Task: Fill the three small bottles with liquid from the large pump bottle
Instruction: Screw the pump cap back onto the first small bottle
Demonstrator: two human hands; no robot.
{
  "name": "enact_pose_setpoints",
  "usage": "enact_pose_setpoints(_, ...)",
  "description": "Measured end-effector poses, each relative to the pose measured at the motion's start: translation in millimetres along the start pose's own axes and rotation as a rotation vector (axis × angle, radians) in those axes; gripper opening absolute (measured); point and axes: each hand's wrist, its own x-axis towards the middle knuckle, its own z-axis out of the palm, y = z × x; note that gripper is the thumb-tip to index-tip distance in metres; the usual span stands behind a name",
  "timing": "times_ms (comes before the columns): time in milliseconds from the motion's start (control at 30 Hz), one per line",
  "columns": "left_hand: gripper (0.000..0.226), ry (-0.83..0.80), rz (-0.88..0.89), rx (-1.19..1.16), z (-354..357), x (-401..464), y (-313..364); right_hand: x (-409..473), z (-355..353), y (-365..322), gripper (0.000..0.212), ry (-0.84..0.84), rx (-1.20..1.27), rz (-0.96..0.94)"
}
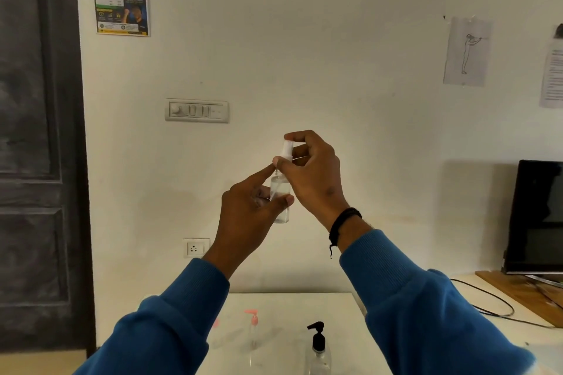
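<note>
Small clear bottle point(280, 192) above surface point(289, 313): light, slick, rigid. Left hand point(249, 210) fingers clamp body; right hand point(310, 170) fingers pinch spray cap point(287, 149).

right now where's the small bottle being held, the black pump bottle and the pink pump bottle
small bottle point(280, 189): head view, on its clear body
black pump bottle point(318, 341): head view, on its black pump neck
pink pump bottle point(253, 318): head view, on its pink pump head

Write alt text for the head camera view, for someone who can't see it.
Two hands in blue sleeves hold a small clear bottle up before a white wall: the left hand grips its body, the right hand pinches its white spray cap. Below, on a white table, stand a pink-pump bottle and a large black-pump bottle.
</note>
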Motion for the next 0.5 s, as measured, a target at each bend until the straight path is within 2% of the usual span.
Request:
enact_pose_setpoints(300, 0.056, 0.011, 0.014, 0.051, 4.6, -4.4, 1.3, -4.1, 0.4, 3.9, 0.036, -0.011, 0.004, 0.02)
enact_pose_setpoints(500, 0.06, 0.022, 0.014, 0.066, 4.9, -2.2, 3.6, -0.9, 0.1, 2.0, 0.033, -0.019, 0.0, 0.022)
